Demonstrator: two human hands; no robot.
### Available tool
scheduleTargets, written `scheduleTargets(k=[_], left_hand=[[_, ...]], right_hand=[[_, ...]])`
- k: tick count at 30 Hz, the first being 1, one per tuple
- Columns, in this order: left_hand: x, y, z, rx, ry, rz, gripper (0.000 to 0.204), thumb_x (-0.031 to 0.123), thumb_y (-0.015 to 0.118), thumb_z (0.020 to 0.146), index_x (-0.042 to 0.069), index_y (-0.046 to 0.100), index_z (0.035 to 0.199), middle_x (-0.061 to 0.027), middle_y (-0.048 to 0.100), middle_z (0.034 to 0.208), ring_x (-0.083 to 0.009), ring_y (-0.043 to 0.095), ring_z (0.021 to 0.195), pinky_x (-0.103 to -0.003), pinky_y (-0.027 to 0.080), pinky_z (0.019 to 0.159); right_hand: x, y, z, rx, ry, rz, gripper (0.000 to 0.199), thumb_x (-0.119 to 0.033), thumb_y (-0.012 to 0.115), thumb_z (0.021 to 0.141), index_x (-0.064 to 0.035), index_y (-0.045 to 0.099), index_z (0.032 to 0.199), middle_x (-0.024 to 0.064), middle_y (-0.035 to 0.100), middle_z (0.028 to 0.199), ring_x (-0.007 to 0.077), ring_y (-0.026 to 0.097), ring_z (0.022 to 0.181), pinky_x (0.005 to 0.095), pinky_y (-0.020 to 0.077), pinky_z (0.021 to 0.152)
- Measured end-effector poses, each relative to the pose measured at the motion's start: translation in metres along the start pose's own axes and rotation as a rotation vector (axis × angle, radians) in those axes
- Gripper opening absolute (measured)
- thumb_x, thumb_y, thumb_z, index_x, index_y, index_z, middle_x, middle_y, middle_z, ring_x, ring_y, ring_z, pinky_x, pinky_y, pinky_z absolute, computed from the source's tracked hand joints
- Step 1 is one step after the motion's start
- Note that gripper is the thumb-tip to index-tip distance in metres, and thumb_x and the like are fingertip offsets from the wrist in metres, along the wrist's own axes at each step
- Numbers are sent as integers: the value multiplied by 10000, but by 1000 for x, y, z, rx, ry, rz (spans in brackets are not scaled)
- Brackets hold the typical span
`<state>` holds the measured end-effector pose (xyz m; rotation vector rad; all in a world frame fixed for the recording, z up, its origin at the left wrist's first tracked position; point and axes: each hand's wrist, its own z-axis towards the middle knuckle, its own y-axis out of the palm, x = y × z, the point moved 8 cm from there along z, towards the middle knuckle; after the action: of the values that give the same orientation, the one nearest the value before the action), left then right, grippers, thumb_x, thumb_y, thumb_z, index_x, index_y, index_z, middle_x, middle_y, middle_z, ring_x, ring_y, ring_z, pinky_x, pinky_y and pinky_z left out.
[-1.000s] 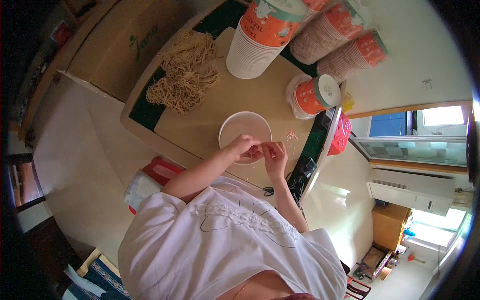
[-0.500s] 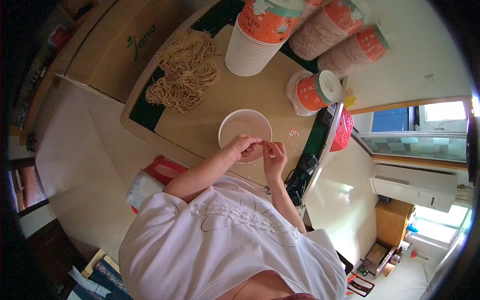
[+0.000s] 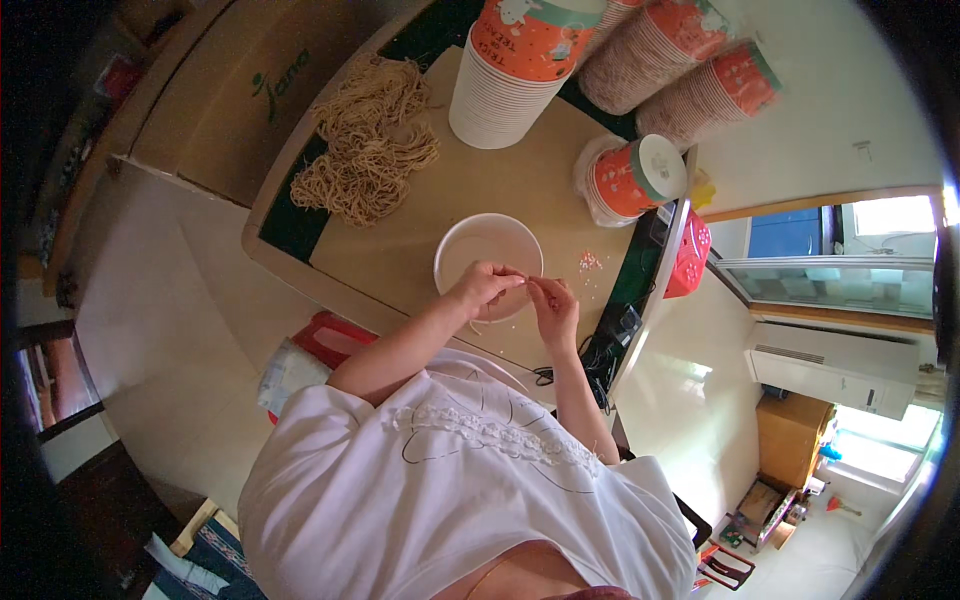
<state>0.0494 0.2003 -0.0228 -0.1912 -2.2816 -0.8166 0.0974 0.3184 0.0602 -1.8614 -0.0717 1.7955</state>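
A white paper tub (image 3: 462,237) stands near the front of the table, its mouth facing up. My left hand (image 3: 487,286) is above its near rim, fingers pinched. Beside it, over the rim's right side, my right hand (image 3: 556,308) is also pinched, the two sets of fingertips meeting. Whatever lies between them is too small to name. A short pale strand shows below my left hand by the tub's near side. Small pink and white scraps (image 3: 590,262) lie on the brown board (image 3: 400,270) right of the tub.
Tangled tan twine (image 3: 365,150) is heaped at the far left. Behind the tub rises a tall stack of orange and white paper tubs (image 3: 503,105); wrapped stacks (image 3: 655,55) and a shorter stack (image 3: 630,185) stand right. Black cables (image 3: 600,365) hang at the table's right edge.
Both hands stay over the tub with fingertips together; the right hand's fingers have shifted slightly. The whole view has moved a little.
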Motion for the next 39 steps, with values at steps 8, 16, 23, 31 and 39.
scheduleTargets(k=[8, 16, 23, 31, 39], left_hand=[[21, 2, -7, 76, 232, 254, 132, 178, 619, 852, 67, 675, 897, 41, 615, 737, -37, 472, 539, -186, 377, 470], [23, 5, -11, 39, 142, 369, 152, 176, 613, 856, 46, 686, 829, 15, 636, 683, -34, 518, 568, -190, 403, 491], [37, 5, -11, 122, 428, 628, 116, 97, 613, 832, -6, 664, 814, -14, 647, 691, -83, 601, 684, -228, 479, 636], [33, -11, -1, 203, 532, 411, 97, 75, 589, 805, 6, 617, 742, -76, 660, 701, -139, 654, 662, -270, 520, 628], [44, -7, -13, 188, 350, 369, 79, 97, 584, 851, 31, 606, 888, -31, 650, 776, -76, 598, 671, -213, 453, 542]], right_hand=[[21, 4, 0, -26, 193, 163, 55, -50, 647, 824, -6, 655, 855, 11, 626, 752, 61, 549, 688, 188, 431, 638], [-1, 6, 2, -45, 151, 153, 34, 12, 620, 817, 33, 599, 836, 75, 630, 816, 137, 618, 740, 229, 481, 696], [-10, 6, 4, -17, 24, -38, 75, -8, 645, 789, -12, 632, 864, 65, 577, 757, 126, 567, 695, 252, 455, 619], [-24, 4, 2, -15, -53, -229, 49, -38, 654, 754, -44, 640, 800, 75, 488, 668, 160, 469, 573, 282, 391, 527], [-25, 2, 2, 20, -37, -180, 45, -29, 651, 750, -38, 633, 790, 70, 480, 657, 156, 459, 568, 283, 391, 524]])
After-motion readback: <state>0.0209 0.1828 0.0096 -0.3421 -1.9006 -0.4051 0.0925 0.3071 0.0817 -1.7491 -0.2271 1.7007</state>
